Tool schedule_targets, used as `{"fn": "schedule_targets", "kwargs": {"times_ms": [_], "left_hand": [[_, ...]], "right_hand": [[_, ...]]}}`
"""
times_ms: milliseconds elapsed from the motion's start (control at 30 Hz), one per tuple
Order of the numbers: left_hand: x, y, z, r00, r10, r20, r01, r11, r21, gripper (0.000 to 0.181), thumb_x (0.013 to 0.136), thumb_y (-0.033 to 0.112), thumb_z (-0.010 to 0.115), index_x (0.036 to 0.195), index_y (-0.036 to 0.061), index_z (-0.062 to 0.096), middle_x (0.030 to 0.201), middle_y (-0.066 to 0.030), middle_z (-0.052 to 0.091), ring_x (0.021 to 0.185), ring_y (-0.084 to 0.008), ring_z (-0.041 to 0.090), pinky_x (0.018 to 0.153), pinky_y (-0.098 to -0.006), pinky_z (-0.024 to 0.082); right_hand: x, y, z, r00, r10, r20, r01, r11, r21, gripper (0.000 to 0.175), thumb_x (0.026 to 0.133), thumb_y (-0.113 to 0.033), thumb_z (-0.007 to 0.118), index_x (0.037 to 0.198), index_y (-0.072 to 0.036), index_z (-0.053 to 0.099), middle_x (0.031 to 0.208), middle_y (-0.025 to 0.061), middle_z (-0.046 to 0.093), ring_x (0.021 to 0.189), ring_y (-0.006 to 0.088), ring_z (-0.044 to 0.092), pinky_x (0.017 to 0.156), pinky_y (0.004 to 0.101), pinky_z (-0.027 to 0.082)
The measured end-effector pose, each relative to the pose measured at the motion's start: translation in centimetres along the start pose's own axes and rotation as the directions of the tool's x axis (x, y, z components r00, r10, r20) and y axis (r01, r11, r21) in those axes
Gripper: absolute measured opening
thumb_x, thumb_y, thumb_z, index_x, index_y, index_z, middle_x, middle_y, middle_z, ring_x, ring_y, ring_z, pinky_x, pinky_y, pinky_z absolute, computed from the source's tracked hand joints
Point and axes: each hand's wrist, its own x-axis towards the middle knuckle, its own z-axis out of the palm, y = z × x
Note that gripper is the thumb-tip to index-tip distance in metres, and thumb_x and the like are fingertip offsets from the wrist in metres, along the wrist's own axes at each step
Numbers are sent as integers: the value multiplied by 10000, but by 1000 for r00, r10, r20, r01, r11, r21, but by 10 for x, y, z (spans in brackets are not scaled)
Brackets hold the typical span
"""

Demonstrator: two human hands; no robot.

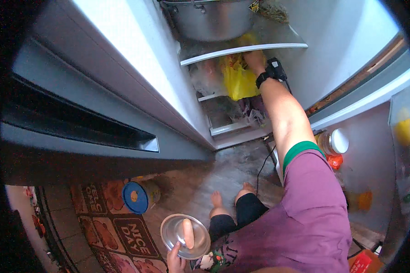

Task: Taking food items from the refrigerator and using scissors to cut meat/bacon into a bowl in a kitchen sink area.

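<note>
In my left hand [176,262], at the lower edge of the view, is a round metal bowl [169,235], gripped by its rim. A long pale-orange piece of food [188,233], a carrot or sausage, lies inside it. My right arm stretches into an open refrigerator. My right hand [254,61] is beneath the upper glass shelf [280,39], at a yellow plastic bag [241,83]. Its fingers are mostly hidden, so the grip cannot be made out. A black strap with a small device [276,68] is on that wrist. Clear plastic bags [205,80] lie left of the yellow one.
A large metal pot [212,22] stands on the upper shelf. The open door at right carries a white-lidded jar [339,140]. A grey door with a recessed handle [89,119] fills the left. A blue-lidded container [135,198] is by a patterned mat [136,239]. A cable [259,170] crosses the floor.
</note>
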Motion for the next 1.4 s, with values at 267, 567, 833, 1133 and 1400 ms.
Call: {"fn": "schedule_targets", "kwargs": {"times_ms": [267,567,833,1133,1400], "left_hand": [[-24,25,34,1000,-3,-13,3,1000,-20,237,847,210,542,968,8,566,860,-75,615,750,-170,603,670,-294,484],[-44,56,40,994,-67,87,69,997,-19,277,861,134,528,1095,-12,500,971,-86,595,866,-169,581,752,-296,461],[-48,64,32,995,-42,85,43,999,-7,292,856,128,537,1098,-30,498,978,-109,596,853,-191,595,752,-312,475],[-46,59,26,995,-44,92,48,998,-49,282,835,115,559,1077,-22,516,945,-95,609,820,-184,603,721,-305,480],[-37,58,49,999,-15,33,15,1000,2,297,857,149,526,1100,-19,495,979,-99,592,847,-189,595,731,-298,485]], "right_hand": [[-14,-35,18,994,-105,-2,101,949,299,280,779,-273,571,906,-25,594,865,206,611,841,386,571,717,407,469],[-65,-62,-13,971,-88,224,113,989,-99,213,725,-229,596,867,-72,616,865,178,601,776,372,573,664,452,467],[-71,-32,-29,903,370,218,-427,825,369,240,766,-183,613,924,-3,607,820,134,610,721,233,578,681,336,455],[-24,-24,-47,963,269,-26,-205,791,577,317,769,-173,628,1015,5,534,994,159,595,903,294,558,798,358,430],[39,43,-25,938,211,274,-228,973,32,373,798,-264,569,1057,2,539,1058,183,582,983,343,550,856,374,423]]}}
